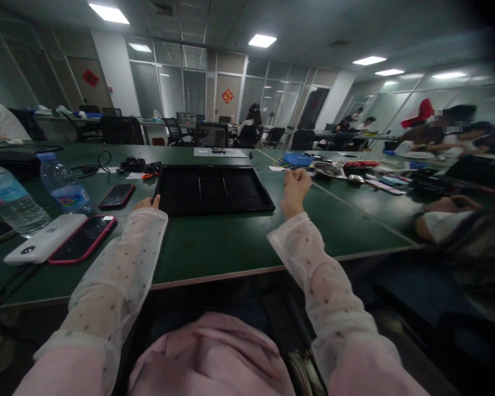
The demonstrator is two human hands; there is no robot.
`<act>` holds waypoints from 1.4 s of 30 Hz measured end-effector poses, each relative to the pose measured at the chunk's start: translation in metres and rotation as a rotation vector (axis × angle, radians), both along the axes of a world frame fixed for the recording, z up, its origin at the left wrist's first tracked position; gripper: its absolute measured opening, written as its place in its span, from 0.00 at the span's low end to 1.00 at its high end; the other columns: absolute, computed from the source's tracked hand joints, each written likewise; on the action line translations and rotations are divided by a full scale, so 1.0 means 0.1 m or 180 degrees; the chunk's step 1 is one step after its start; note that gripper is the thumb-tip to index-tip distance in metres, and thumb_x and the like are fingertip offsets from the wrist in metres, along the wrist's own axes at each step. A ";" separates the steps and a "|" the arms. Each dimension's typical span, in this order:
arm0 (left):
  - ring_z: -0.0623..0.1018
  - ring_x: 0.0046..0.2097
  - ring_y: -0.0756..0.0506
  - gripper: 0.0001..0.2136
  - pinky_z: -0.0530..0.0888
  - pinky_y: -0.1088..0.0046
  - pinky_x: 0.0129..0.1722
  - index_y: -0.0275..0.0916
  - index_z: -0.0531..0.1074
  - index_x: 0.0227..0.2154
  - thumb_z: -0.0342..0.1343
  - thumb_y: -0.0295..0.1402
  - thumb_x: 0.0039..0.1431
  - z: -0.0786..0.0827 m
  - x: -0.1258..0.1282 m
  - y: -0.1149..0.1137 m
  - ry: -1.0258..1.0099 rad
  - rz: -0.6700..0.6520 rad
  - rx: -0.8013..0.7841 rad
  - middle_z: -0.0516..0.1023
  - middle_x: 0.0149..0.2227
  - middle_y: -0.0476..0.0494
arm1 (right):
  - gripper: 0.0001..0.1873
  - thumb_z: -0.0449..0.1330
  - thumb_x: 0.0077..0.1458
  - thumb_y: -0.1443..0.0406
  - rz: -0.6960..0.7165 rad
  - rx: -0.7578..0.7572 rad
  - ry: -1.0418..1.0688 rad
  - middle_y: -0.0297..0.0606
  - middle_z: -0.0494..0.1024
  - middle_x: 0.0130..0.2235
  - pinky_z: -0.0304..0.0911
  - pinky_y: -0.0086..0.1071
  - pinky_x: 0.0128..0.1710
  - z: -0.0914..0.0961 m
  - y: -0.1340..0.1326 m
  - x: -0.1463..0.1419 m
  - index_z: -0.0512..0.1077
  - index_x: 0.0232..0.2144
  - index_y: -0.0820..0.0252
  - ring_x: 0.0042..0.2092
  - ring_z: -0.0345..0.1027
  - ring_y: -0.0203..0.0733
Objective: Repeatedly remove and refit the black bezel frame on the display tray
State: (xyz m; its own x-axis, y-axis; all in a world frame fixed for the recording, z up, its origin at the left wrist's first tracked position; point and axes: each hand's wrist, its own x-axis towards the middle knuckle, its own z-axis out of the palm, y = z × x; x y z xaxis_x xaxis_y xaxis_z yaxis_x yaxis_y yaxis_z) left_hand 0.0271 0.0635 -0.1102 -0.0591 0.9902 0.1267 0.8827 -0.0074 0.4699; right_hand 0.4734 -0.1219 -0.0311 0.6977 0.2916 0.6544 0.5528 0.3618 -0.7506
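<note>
A shallow black tray-like panel (pixel 177 192) with a raised rim lies on the green table in front of me. Two thin pale rods and a darker block show inside it. My left hand (pixel 147 203) is closed at the panel's left front edge, thumb upright against the rim; its other fingers are mostly hidden. To the right of the panel, my right hand (pixel 296 190) is raised above the table, apart from the panel, with its fingers curled together. Whatever it may hold is too small to make out.
Left of me are two water bottles (pixel 66 187), a white power bank (pixel 47 239), a red-cased phone (pixel 82 239) and another phone (pixel 117 196). Beyond lie a blue basket (pixel 297 159), a metal bowl (pixel 329 169) and cables. A person's arm (pixel 445 212) rests at right.
</note>
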 end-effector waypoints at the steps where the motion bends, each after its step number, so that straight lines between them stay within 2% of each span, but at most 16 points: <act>1: 0.77 0.56 0.30 0.25 0.72 0.55 0.53 0.36 0.79 0.49 0.47 0.51 0.70 0.00 0.00 0.01 -0.0003 0.0007 -0.0007 0.80 0.52 0.29 | 0.18 0.59 0.67 0.58 -0.0239 -0.0130 0.0042 0.26 0.61 0.25 0.61 0.30 0.33 -0.12 0.04 -0.01 0.64 0.26 0.58 0.28 0.59 0.33; 3: 0.77 0.56 0.30 0.24 0.72 0.55 0.53 0.36 0.79 0.48 0.48 0.51 0.70 -0.02 0.00 0.02 0.0005 0.0013 0.0020 0.80 0.52 0.29 | 0.23 0.59 0.65 0.59 -0.0758 -0.0531 0.0042 0.23 0.52 0.22 0.56 0.30 0.32 -0.37 0.09 0.01 0.54 0.21 0.54 0.26 0.51 0.34; 5: 0.78 0.55 0.31 0.24 0.72 0.55 0.53 0.36 0.79 0.47 0.48 0.51 0.70 -0.04 -0.01 0.03 0.0028 -0.0010 0.0101 0.80 0.52 0.29 | 0.24 0.60 0.63 0.59 -0.0984 -0.0885 -0.0099 0.24 0.51 0.21 0.56 0.31 0.34 -0.58 0.11 0.06 0.51 0.21 0.52 0.27 0.50 0.35; 7: 0.78 0.54 0.31 0.24 0.73 0.55 0.52 0.37 0.78 0.46 0.48 0.51 0.70 -0.06 -0.01 0.03 0.0052 -0.0040 0.0132 0.80 0.51 0.30 | 0.22 0.59 0.62 0.58 -0.1074 -0.1087 -0.0277 0.25 0.55 0.22 0.58 0.33 0.37 -0.72 0.12 0.15 0.53 0.22 0.52 0.29 0.54 0.38; 9: 0.78 0.54 0.31 0.23 0.73 0.56 0.51 0.36 0.78 0.46 0.49 0.51 0.69 -0.06 -0.01 0.04 0.0086 -0.0051 0.0086 0.80 0.50 0.30 | 0.16 0.59 0.61 0.57 -0.1121 -0.1185 -0.0451 0.30 0.63 0.27 0.61 0.36 0.42 -0.81 0.14 0.24 0.59 0.26 0.52 0.34 0.60 0.41; 11: 0.78 0.54 0.31 0.22 0.73 0.57 0.51 0.35 0.78 0.47 0.51 0.50 0.69 -0.06 -0.01 0.04 0.0123 -0.0015 0.0023 0.81 0.50 0.30 | 0.10 0.61 0.58 0.58 -0.1086 -0.1336 -0.0548 0.37 0.71 0.34 0.63 0.40 0.48 -0.88 0.19 0.32 0.65 0.32 0.54 0.41 0.65 0.46; 13: 0.78 0.55 0.31 0.21 0.73 0.58 0.51 0.35 0.78 0.47 0.53 0.48 0.68 -0.05 0.00 0.04 0.0131 0.0005 0.0003 0.81 0.50 0.31 | 0.11 0.63 0.54 0.60 -0.0909 -0.1656 -0.0448 0.43 0.76 0.39 0.64 0.44 0.51 -0.95 0.26 0.37 0.69 0.39 0.58 0.45 0.68 0.49; 16: 0.78 0.55 0.32 0.20 0.74 0.60 0.50 0.35 0.79 0.50 0.53 0.45 0.69 -0.03 -0.01 0.02 0.0134 -0.0083 -0.0010 0.81 0.51 0.31 | 0.14 0.63 0.54 0.61 -0.0505 -0.2090 -0.0222 0.47 0.80 0.41 0.66 0.46 0.53 -1.03 0.35 0.44 0.74 0.42 0.61 0.46 0.72 0.52; 20: 0.77 0.55 0.34 0.20 0.72 0.60 0.52 0.35 0.78 0.53 0.50 0.43 0.70 0.01 -0.01 -0.03 0.0185 -0.0183 -0.0032 0.79 0.54 0.31 | 0.17 0.60 0.55 0.64 -0.0209 -0.2166 -0.0395 0.51 0.81 0.47 0.66 0.46 0.56 -1.08 0.40 0.49 0.78 0.46 0.65 0.49 0.74 0.53; 26: 0.73 0.57 0.34 0.20 0.70 0.57 0.56 0.27 0.76 0.55 0.51 0.39 0.71 0.03 -0.01 -0.08 0.0121 -0.0330 0.0117 0.72 0.59 0.25 | 0.23 0.55 0.57 0.67 -0.0350 -0.2176 -0.0598 0.55 0.79 0.52 0.62 0.49 0.61 -1.05 0.39 0.45 0.76 0.53 0.67 0.54 0.71 0.54; 31: 0.72 0.61 0.31 0.22 0.71 0.54 0.58 0.33 0.75 0.59 0.48 0.40 0.71 0.02 -0.02 -0.12 0.0070 -0.0393 0.0552 0.66 0.66 0.28 | 0.23 0.52 0.59 0.68 -0.0596 -0.1967 -0.0678 0.54 0.76 0.51 0.59 0.50 0.62 -0.97 0.35 0.37 0.74 0.55 0.63 0.55 0.67 0.55; 35: 0.75 0.60 0.31 0.21 0.74 0.53 0.57 0.38 0.76 0.58 0.48 0.41 0.70 0.00 -0.02 -0.12 0.0116 -0.0305 0.0839 0.69 0.64 0.31 | 0.23 0.52 0.61 0.68 -0.0661 -0.1929 -0.0722 0.54 0.75 0.51 0.59 0.48 0.61 -0.95 0.33 0.34 0.73 0.56 0.62 0.56 0.66 0.54; 42: 0.73 0.60 0.31 0.23 0.73 0.54 0.55 0.38 0.76 0.58 0.47 0.43 0.71 -0.04 -0.05 -0.03 0.0299 -0.0374 0.0474 0.70 0.63 0.30 | 0.22 0.54 0.60 0.67 -0.0474 -0.2125 -0.0582 0.55 0.75 0.52 0.60 0.49 0.61 -1.00 0.36 0.39 0.75 0.54 0.64 0.56 0.67 0.54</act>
State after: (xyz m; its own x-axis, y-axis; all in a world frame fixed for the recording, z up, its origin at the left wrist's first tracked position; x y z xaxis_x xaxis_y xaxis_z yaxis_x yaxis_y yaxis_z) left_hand 0.0224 0.0601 -0.1138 0.0747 0.9595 0.2716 0.9115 -0.1761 0.3716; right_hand 0.5126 -0.0862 -0.1309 0.6574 0.5813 0.4794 0.6990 -0.2329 -0.6761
